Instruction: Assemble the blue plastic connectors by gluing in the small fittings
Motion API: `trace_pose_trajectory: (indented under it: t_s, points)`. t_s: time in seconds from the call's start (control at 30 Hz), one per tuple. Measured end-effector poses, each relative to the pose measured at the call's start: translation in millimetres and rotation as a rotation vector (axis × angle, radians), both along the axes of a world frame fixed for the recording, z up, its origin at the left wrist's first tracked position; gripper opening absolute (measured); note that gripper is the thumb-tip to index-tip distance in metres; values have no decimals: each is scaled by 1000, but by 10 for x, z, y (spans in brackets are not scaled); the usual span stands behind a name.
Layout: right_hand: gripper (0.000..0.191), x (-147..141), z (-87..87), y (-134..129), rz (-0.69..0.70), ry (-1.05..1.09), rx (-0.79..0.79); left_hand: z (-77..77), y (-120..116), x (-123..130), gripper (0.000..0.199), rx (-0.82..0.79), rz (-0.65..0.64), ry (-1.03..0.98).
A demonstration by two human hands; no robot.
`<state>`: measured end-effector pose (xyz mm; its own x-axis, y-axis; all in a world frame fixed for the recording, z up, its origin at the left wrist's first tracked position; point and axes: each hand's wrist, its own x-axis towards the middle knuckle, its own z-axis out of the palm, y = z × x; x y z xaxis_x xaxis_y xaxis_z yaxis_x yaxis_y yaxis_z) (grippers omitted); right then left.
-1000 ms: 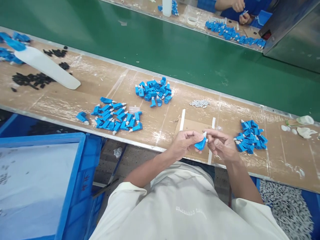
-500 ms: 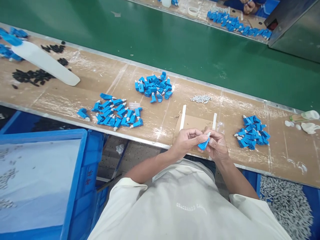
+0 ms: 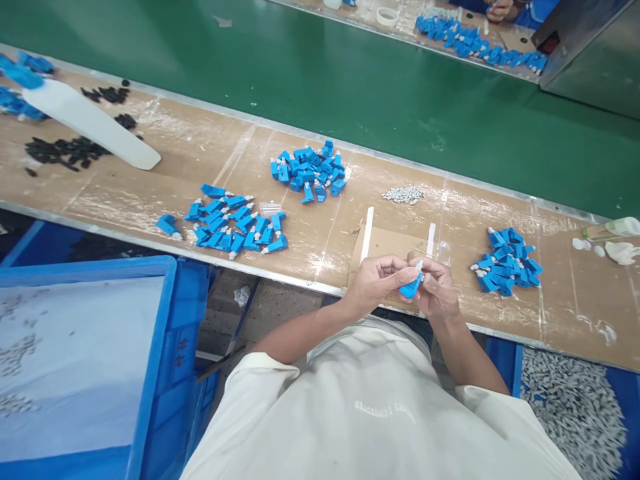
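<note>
My left hand (image 3: 374, 285) is closed, its thumb and fingers pinching a small blue plastic part (image 3: 411, 287) with a white tip that points away from me. My right hand (image 3: 438, 291) meets it from the other side, fingers bent and thumb against the part's edge. A thin pale stick (image 3: 423, 252) seems to show by the right fingers; its lower end is hidden. Both hands are above the near edge of a cardboard sheet (image 3: 395, 245) flanked by white strips. Beyond it lies a small heap of tiny white-grey pieces (image 3: 403, 195).
Blue parts lie in piles at left (image 3: 235, 223), centre (image 3: 310, 170) and right (image 3: 507, 261). A white bottle (image 3: 95, 123) lies by black pieces (image 3: 65, 152). Far right is a clear container of sticks (image 3: 613, 229). Blue bins (image 3: 167, 347) stand below. Across the green surface (image 3: 320, 80), a person's hand (image 3: 500, 10) shows.
The blue part has turned slightly between my fingers, and the thin stick now shows near my right hand. Both hands stay in nearly the same place; the view has shifted a little.
</note>
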<state>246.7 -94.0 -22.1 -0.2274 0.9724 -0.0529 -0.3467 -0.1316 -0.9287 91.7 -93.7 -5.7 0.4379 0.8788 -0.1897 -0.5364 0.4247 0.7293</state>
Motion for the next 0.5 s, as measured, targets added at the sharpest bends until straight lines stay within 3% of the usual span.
trace_pose_trajectory:
  t_s: [0.13, 0.23, 0.3, 0.4, 0.43, 0.5]
  points:
    - [40, -11, 69, -55, -32, -73, 7, -2, 35, -58, 52, 97, -16, 85]
    - [50, 73, 133, -67, -10, -166, 23, 11, 261, -256, 46, 300, -11, 314]
    - [45, 148, 152, -59, 0, -228, 72, 20, 548, -467, 35, 466, 139, 627]
    - [31, 224, 139, -56, 26, -318, 147, 43, 1108, -834, 18, 617, 474, 1171]
    - [29, 236, 129, -60, 38, -349, 157, 56, 1294, -955, 15, 614, 522, 1290]
    - [28, 259, 107, -78, 43, -413, 156, 92, 1601, -1189, 15, 562, 501, 1448]
